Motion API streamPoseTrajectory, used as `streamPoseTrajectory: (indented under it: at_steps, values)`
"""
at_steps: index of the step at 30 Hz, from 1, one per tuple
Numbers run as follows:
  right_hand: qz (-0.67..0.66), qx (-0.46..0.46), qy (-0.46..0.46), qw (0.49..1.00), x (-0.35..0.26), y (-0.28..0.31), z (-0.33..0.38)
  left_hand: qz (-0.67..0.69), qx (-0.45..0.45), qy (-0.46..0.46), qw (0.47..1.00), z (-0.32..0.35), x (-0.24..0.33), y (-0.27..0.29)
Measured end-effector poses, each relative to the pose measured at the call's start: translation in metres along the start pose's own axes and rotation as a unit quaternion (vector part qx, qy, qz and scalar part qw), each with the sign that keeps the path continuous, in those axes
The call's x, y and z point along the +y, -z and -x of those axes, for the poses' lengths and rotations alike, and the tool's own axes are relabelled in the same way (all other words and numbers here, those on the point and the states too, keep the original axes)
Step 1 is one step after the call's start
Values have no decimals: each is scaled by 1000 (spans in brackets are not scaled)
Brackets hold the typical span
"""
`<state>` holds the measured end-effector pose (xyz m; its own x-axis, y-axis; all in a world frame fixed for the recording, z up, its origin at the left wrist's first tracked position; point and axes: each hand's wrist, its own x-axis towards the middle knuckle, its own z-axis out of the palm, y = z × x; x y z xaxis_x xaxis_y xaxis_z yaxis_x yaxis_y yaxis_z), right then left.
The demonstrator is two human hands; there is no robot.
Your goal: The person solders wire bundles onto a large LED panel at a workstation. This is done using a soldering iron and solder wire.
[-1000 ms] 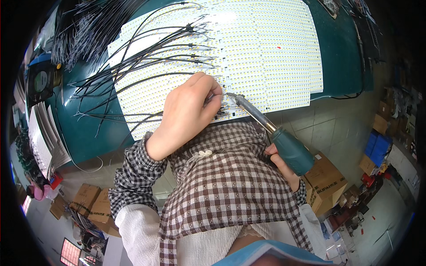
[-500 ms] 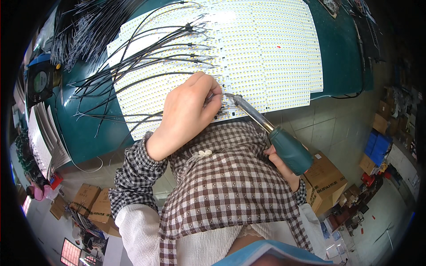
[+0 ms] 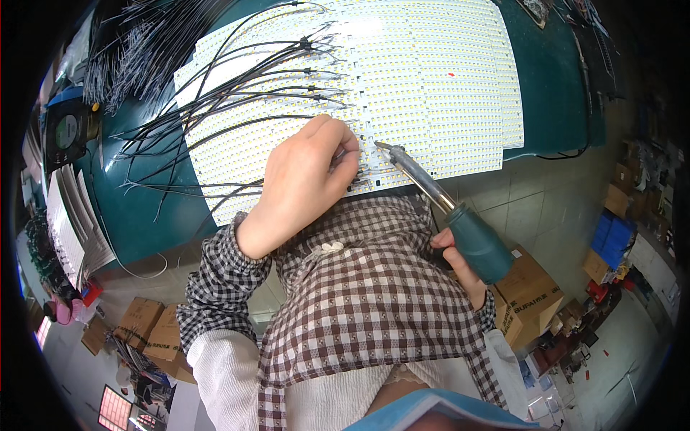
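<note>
The right hand [image 3: 468,276] gripped the soldering iron [image 3: 478,241], tip just beside the left hand [image 3: 309,171], whose fingers pinched together over the light board [image 3: 460,122] on the green table [image 3: 550,86]! What they pinched, I couldn't tell. Steadiness looked everything: tip clear of skin, black wires [image 3: 241,94] undisturbed.

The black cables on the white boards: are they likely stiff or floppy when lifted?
The black cables probably bend easily but spring somewhat, as they form smooth arcs. They look light, being thin. Several cross, so lifting one may drag others.
</note>
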<state>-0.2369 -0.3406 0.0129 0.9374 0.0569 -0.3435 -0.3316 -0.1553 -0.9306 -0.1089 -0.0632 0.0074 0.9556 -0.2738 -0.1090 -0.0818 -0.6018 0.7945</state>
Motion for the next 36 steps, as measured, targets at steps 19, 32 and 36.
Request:
streamPoseTrajectory:
  at_steps: [19, 32, 36]
  values:
    - [-58, -8, 59, 997, -6, -5, -22, -78, 7, -118, 990, 18, -6, 13]
    - [-88, 14, 43, 995, -3, -5, -19, 167, 37, 40, 985, 10, -23, -4]
    - [-86, 10, 40, 995, -1, -5, -18, 114, 1, 60, 992, 4, -13, 7]
